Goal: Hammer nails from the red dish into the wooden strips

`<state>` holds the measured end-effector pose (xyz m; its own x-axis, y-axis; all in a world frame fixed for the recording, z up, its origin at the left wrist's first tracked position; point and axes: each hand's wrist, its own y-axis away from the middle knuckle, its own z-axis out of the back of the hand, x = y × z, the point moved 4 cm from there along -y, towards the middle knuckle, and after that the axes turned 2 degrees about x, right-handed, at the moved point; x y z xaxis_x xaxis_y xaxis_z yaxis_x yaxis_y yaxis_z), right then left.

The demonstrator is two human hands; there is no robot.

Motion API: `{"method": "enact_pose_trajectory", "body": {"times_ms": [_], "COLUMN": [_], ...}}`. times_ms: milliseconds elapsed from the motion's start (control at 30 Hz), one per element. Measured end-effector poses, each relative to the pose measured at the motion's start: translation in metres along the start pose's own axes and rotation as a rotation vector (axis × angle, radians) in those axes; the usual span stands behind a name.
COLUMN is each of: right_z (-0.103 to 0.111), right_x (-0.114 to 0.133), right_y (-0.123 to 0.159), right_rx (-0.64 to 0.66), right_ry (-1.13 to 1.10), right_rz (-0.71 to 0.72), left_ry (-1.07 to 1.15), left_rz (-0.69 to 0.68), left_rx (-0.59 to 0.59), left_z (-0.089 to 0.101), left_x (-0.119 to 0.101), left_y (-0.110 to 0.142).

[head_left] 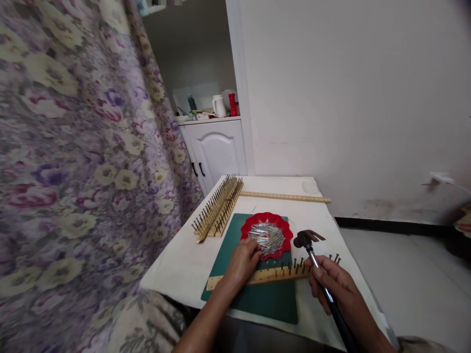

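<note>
My right hand point(333, 279) is wrapped round the upper handle of a claw hammer point(312, 252), whose head points up and away from me. My left hand point(243, 257) reaches to the near left rim of a scalloped red plate point(245, 226). Its fingers are curled together by the pile of silver nails point(268, 238), and whatever they pinch is too small to make out. Below the plate, a wooden strip point(265, 277) lies across a green cutting mat point(268, 304). Several dark nails point(294, 266) stand upright along its right part. My left forearm passes over the strip's left part.
Wooden strips studded with nails point(221, 208) lie at the table's left side. Another wooden strip point(285, 197) lies across the back of the white-covered table point(176, 267). A floral curtain point(91, 162) hangs on the left, and a white cabinet point(221, 147) stands behind.
</note>
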<state>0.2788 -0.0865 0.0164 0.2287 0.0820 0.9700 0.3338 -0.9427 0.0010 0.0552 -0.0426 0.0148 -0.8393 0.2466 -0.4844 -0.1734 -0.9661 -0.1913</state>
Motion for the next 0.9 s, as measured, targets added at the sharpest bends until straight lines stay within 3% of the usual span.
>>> {"method": "enact_pose_trajectory", "body": {"times_ms": [167,367,633,900], "right_z": [0.003,0.001,-0.003,-0.007], "right_x": [-0.003,0.000,-0.002,-0.008], "right_y": [-0.003,-0.002,-0.003,-0.004], "right_rx": [0.004,-0.004,0.016,0.044], "right_ry": [-0.016,-0.036,-0.028,-0.016], "right_rz": [-0.003,0.009,0.022,0.027], "left_ry": [-0.124,-0.145,-0.040,0.161], "left_rz": [0.131,0.196,0.078,-0.034], "left_rx": [0.107,0.116,0.055,-0.100], "left_z": [-0.026,-0.037,-0.032,-0.009], "left_x": [0.002,0.008,0.009,0.001], "left_y": [-0.038,-0.051,-0.046,-0.023]}}
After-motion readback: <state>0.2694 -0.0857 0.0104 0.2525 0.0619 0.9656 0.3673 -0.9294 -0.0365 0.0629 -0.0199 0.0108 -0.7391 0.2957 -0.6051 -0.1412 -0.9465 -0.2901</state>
